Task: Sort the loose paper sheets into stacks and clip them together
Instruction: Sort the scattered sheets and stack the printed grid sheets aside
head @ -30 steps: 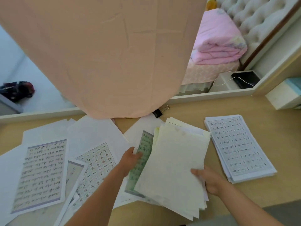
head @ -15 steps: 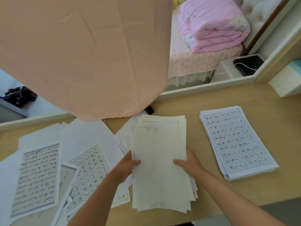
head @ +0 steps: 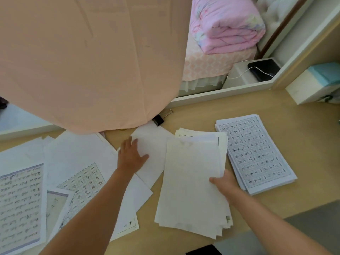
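Cream-coloured paper stack (head: 191,183) sits on the light wooden desk (head: 303,144), right hand (head: 223,183) gripping its right edge, thumb on top. Just left of it, left hand (head: 131,155) lies flat, fingers straight, on a loose white sheet (head: 154,142). Neat grid-printed pile (head: 257,155) touches its right side, and the black binder clip (head: 159,119) is off past its top-left corner.

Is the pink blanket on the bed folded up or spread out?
Folded: the pink blanket lies in a thick bundle of stacked layers on the bed.
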{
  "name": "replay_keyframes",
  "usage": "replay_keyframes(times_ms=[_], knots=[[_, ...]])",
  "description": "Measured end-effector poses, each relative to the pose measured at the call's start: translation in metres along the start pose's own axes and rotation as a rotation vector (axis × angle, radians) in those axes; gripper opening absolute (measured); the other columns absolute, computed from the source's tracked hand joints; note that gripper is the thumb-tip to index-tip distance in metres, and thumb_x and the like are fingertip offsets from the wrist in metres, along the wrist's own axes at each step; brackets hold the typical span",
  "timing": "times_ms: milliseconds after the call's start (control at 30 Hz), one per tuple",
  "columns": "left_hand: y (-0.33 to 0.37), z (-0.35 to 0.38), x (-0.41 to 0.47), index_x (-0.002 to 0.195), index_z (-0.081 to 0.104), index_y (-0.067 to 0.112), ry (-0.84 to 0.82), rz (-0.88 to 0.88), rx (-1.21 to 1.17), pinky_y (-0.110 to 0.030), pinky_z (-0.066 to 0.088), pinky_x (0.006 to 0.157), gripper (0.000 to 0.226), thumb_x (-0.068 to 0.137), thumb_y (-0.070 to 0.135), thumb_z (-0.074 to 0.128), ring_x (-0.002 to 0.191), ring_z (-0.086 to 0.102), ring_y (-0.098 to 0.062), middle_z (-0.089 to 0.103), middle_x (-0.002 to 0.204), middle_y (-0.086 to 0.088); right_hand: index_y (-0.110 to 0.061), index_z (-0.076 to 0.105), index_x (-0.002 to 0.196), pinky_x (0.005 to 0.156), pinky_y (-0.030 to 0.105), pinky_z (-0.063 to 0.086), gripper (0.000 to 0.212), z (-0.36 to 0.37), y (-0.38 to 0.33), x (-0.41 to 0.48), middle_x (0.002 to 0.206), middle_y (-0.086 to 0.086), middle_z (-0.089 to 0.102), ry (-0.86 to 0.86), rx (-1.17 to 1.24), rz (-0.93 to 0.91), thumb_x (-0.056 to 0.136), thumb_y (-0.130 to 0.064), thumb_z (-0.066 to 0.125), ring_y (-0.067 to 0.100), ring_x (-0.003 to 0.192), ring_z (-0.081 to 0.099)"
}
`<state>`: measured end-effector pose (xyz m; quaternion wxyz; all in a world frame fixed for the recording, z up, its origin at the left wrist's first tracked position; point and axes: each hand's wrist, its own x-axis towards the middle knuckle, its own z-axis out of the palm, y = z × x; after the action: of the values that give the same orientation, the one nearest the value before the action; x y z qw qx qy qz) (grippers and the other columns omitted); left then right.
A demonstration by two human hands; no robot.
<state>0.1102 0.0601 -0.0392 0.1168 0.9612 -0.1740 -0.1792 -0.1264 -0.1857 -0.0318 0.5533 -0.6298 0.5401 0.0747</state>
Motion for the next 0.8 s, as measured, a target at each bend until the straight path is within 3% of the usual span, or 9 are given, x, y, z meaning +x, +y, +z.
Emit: replay_keyframes(times_ms=[67,100,200,267,333,400,533,667,800], knots=[[-0.007,0.002,0.012,0.157,0.002,0.013,-0.200,0.039,0.230,-0.045,0.004,0.122,0.122,0.072,0.078,0.060,0.152,-0.007,-0.030,-0.008,0.164,-0.011,-0.015,0.058,0.117,0.081,0.035,0.050,0.035,-0.005,0.001,-0.002,0.106,0.006,0.064,0.035,-0.011,-0.007,0.087,-0.002,0.070,0.026,0.095,0.061],[-0.004,0.006,0.012,0.157,-0.004,0.014,-0.257,0.077,0.280,-0.045,0.001,0.122,0.126,0.070,0.083,0.056,0.152,-0.011,-0.029,-0.014,0.164,-0.011,-0.013,0.059,0.119,0.082,0.035,0.050,0.037,-0.007,0.002,-0.001,0.108,0.008,0.065,0.057,-0.025,-0.012,0.086,-0.002,0.070,0.027,0.097,0.062],[0.025,0.024,-0.001,0.158,0.001,0.024,-0.241,0.192,0.309,-0.045,0.008,0.122,0.098,0.085,0.076,0.042,0.151,0.001,-0.030,-0.005,0.164,-0.009,-0.012,0.060,0.123,0.091,0.044,0.055,0.043,-0.013,0.004,-0.002,0.113,0.010,0.069,0.082,-0.004,-0.031,0.084,-0.002,0.072,0.030,0.100,0.065],[0.048,0.031,-0.012,0.157,0.013,0.030,-0.204,0.222,0.262,-0.042,0.019,0.119,0.069,0.098,0.052,0.039,0.146,0.015,-0.029,0.013,0.160,-0.008,-0.014,0.060,0.124,0.092,0.049,0.055,0.044,-0.019,0.004,-0.004,0.112,0.010,0.069,0.080,0.028,-0.024,0.084,-0.002,0.073,0.031,0.101,0.067],[0.062,0.035,-0.020,0.153,0.030,0.035,-0.162,0.209,0.168,-0.038,0.027,0.113,0.055,0.099,0.030,0.042,0.136,0.025,-0.025,0.026,0.149,-0.003,-0.013,0.061,0.123,0.091,0.050,0.055,0.042,-0.027,0.006,-0.004,0.112,0.010,0.070,0.057,0.059,-0.003,0.084,-0.002,0.073,0.031,0.099,0.068],[0.065,0.038,-0.027,0.151,0.032,0.035,-0.130,0.111,0.080,-0.039,0.026,0.114,0.056,0.097,0.027,0.048,0.138,0.023,-0.026,0.022,0.151,-0.001,-0.012,0.062,0.123,0.091,0.047,0.056,0.040,-0.032,0.006,-0.005,0.112,0.010,0.071,0.026,0.077,0.009,0.085,-0.001,0.072,0.030,0.099,0.068],[0.074,0.044,-0.045,0.152,0.025,0.018,-0.061,-0.136,-0.242,-0.042,0.024,0.118,0.066,0.095,0.033,0.056,0.146,0.018,-0.029,0.020,0.158,-0.005,-0.016,0.058,0.120,0.088,0.037,0.052,0.036,-0.023,0.000,-0.004,0.112,0.006,0.067,0.031,-0.012,-0.033,0.087,-0.006,0.070,0.026,0.100,0.064],[0.087,0.046,-0.056,0.152,0.024,0.012,-0.080,-0.231,-0.342,-0.040,0.033,0.110,0.076,0.090,0.031,0.064,0.136,0.034,-0.031,0.031,0.151,-0.011,-0.019,0.058,0.105,0.079,0.037,0.056,0.024,0.005,-0.011,0.001,0.107,0.004,0.067,0.048,-0.006,-0.017,0.086,-0.010,0.068,0.022,0.091,0.065],[0.092,0.043,-0.060,0.144,0.031,0.008,-0.172,-0.389,-0.617,-0.039,0.050,0.093,0.073,0.087,0.028,0.071,0.115,0.055,-0.032,0.048,0.134,-0.013,-0.020,0.059,0.096,0.061,0.030,0.055,0.021,0.026,-0.024,0.001,0.105,0.005,0.064,0.066,0.046,0.003,0.080,-0.006,0.063,0.022,0.084,0.066]])
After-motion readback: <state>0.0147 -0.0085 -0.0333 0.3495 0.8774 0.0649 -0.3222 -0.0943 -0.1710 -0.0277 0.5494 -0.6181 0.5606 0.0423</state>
